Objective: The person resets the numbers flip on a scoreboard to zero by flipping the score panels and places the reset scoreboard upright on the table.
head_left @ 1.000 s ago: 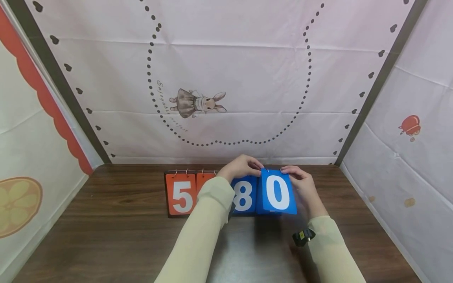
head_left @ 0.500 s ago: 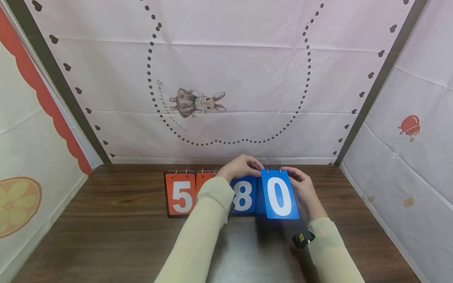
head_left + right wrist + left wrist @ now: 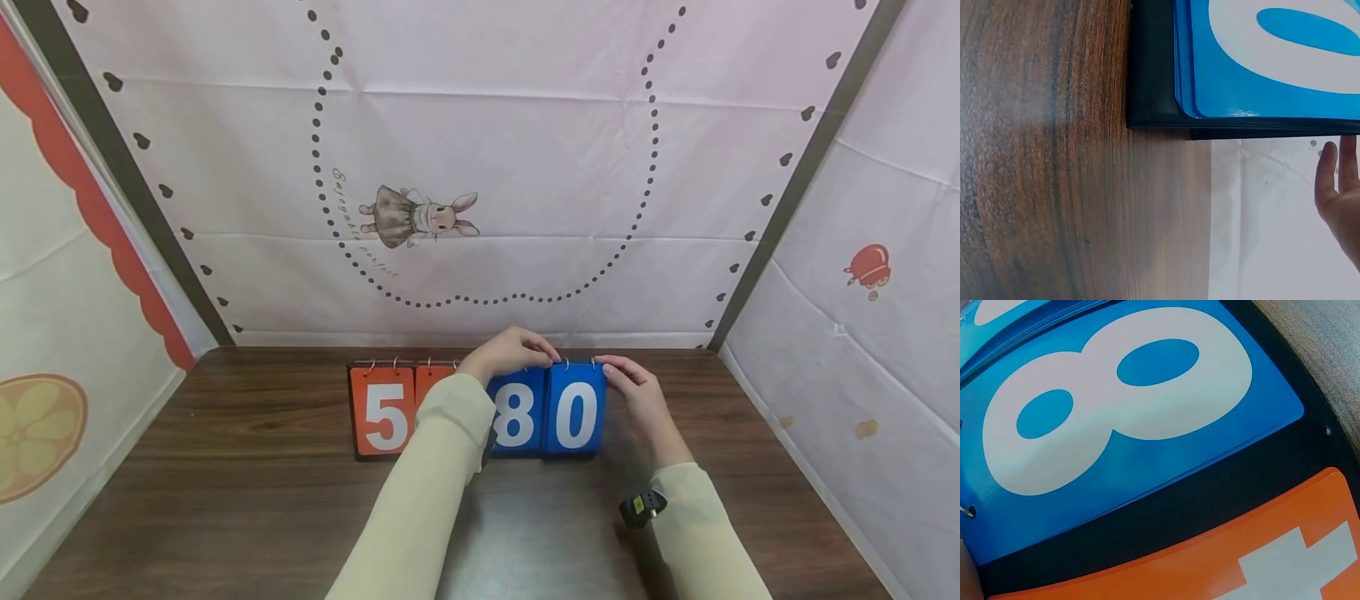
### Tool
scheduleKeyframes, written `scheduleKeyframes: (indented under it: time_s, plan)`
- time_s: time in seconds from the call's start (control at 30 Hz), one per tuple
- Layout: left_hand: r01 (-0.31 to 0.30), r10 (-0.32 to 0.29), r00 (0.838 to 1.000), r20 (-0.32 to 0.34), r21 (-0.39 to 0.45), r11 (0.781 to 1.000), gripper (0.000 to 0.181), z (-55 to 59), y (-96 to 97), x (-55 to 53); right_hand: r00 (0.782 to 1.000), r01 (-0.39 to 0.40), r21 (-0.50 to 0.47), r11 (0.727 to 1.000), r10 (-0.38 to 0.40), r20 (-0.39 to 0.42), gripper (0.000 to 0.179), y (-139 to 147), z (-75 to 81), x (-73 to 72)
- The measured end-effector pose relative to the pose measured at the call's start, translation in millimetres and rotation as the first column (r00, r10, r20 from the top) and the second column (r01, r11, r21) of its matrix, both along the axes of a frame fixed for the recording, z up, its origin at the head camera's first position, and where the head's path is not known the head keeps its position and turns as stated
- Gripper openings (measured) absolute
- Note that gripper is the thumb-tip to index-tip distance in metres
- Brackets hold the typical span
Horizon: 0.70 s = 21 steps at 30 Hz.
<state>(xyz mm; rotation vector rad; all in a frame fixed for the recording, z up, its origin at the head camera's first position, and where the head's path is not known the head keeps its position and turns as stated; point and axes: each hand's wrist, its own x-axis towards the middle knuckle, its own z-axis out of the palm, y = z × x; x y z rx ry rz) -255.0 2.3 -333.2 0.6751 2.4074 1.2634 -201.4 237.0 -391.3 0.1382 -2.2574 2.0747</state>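
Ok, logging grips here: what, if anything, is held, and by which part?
The left hand appears to grip the flip scoreboard by its top edge near the blue 0 card; the right hand is at the scoreboard's upper right corner, grip unclear.

Arms, two: both reached forward in long pale-yellow sleeves (image 3: pixel 401 517). Left arm (image 3: pixel 431 467): slanted up toward the right, ending in a thick cuff (image 3: pixel 467 410). Left hand (image 3: pixel 506 353): raised, back uppermost, knuckles arched; thumb and forefinger bent toward each other, tips close together. A mere sliver of it showed at the lower left margin of its wrist view. Right arm (image 3: pixel 705 533): slanted up toward the left, wrist (image 3: pixel 670 446) bare above the sleeve. Right hand (image 3: pixel 639 396): raised, fingers nearly straight, pointing toward the left hand; two digits, slightly parted, showed in its wrist view. Hands: near one another, not touching.
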Motion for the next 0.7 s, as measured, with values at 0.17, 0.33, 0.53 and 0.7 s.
scheduleKeyframes:
  time_s: [0.17,0.33,0.53,0.7]
  plan:
    - [-0.010,0.010,1.000,-0.012,-0.038,0.999,0.016,-2.2,1.2,-1.7,0.999,0.033,0.064,0.997,-0.031,-0.022,0.043,0,-5.0,-3.2]
    - [-0.008,0.008,1.000,-0.011,-0.048,0.999,0.015,-2.9,1.8,-2.4,0.997,0.004,0.015,1.000,-0.003,-0.083,0.033,13,-34.5,-22.5]
    - [-0.010,0.010,1.000,-0.012,-0.054,0.998,0.014,-0.9,2.2,-0.7,0.996,0.078,0.025,0.997,-0.077,-0.042,0.042,1,-17.4,-8.5]
    - [-0.018,0.018,1.000,0.002,-0.051,0.999,0.013,-1.1,1.3,1.0,0.994,0.060,0.027,0.998,-0.058,-0.096,0.034,3,-27.6,-11.4]
